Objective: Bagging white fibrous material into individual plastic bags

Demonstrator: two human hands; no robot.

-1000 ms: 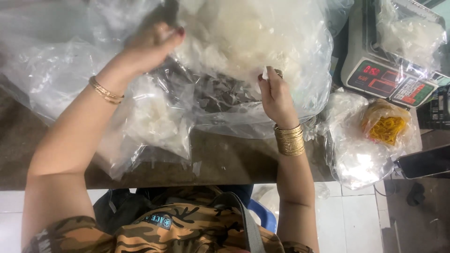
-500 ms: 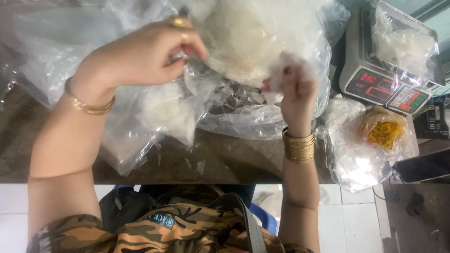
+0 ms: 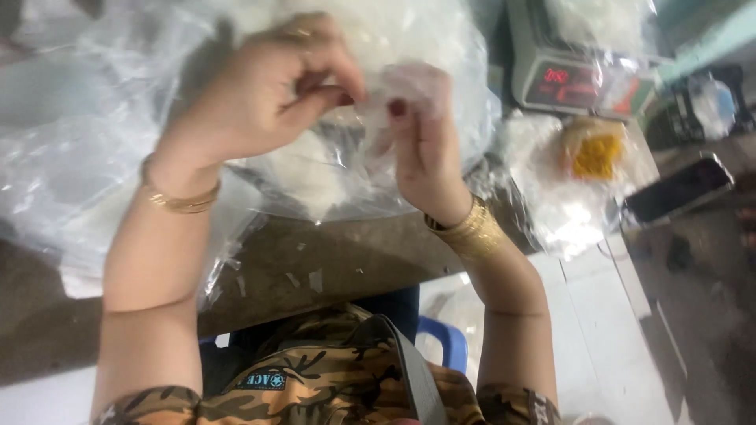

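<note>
Left hand [image 3: 264,98] and right hand [image 3: 421,134] pinch together on a small clear plastic bag [image 3: 394,86], held above the bench's near edge [image 3: 346,260], a large bag of white flakes [image 3: 370,47] behind, digital scale [image 3: 563,75] at the far-right corner.

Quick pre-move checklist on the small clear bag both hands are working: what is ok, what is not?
1. Left hand pinching the small clear bag: ok, thumb and finger meet at its edge.
2. Right hand supporting the bag: ok, fingers sit behind it.
3. Bag mouth open: cannot tell, film is blurred.
4. Big bag of white pieces within reach: ok, directly behind the hands.
5. Scale ready: not ok, a filled bag already sits on it.
6. Counter edge: not ok, white scraps are scattered on it.
</note>
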